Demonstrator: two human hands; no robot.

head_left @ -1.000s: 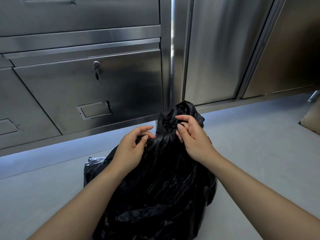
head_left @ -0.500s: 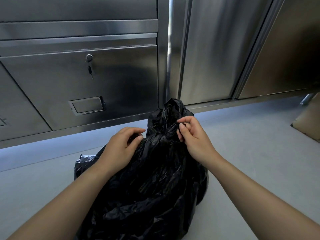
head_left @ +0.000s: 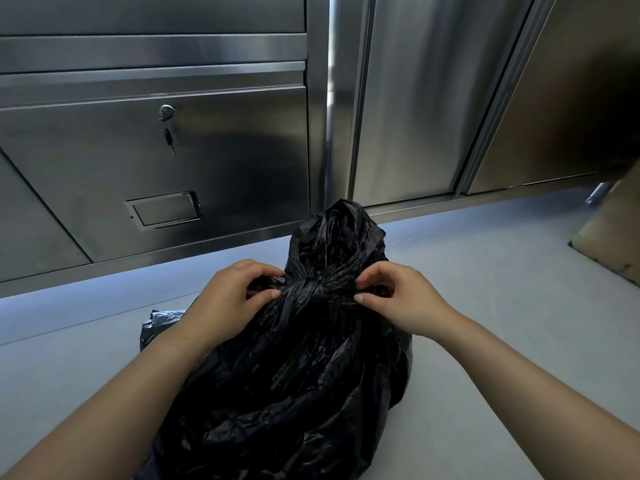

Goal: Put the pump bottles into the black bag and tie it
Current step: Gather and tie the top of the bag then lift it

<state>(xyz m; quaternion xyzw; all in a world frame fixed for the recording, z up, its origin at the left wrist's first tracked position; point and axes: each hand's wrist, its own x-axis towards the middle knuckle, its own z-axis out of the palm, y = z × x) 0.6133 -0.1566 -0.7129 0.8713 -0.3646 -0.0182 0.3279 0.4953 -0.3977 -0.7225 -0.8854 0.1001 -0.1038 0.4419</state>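
Now both hands are pinching the neck of the black bag (head_left: 304,382)

Left hand (head_left: 228,299) and right hand (head_left: 401,299) each grip twisted plastic on either side of a tight knot (head_left: 320,287), with the strand stretched sideways between them. Loose bag top (head_left: 337,237) stands upright above the knot, pointing at the steel cabinet (head_left: 156,161). Bulging body sits on the grey floor (head_left: 502,306), its long axis running from the cabinet back toward the person; contents hidden
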